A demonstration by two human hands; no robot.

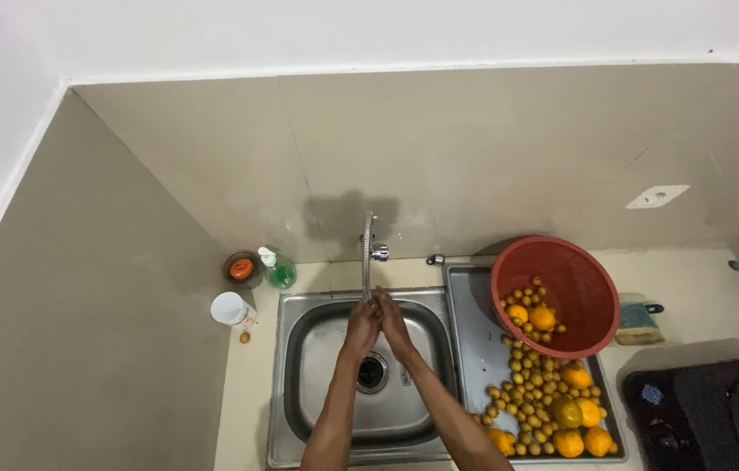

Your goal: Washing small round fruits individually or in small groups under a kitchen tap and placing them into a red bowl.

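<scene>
L hand point(362, 327) + R hand point(394, 324) pressed together, empty, under faucet point(367, 257) | green soap btl point(279, 270) rear-left

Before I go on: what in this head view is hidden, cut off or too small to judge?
- Water flow from the tap: too fine to see.
- Anything between the left hand and right hand: hidden by the pressed palms.
- Sink front rim and both elbows: cut off by the bottom edge.
- Fruit deep in the tipped red basket: hidden by its wall.
- Small yellow fruits on the drainboard: too small to identify.
</scene>
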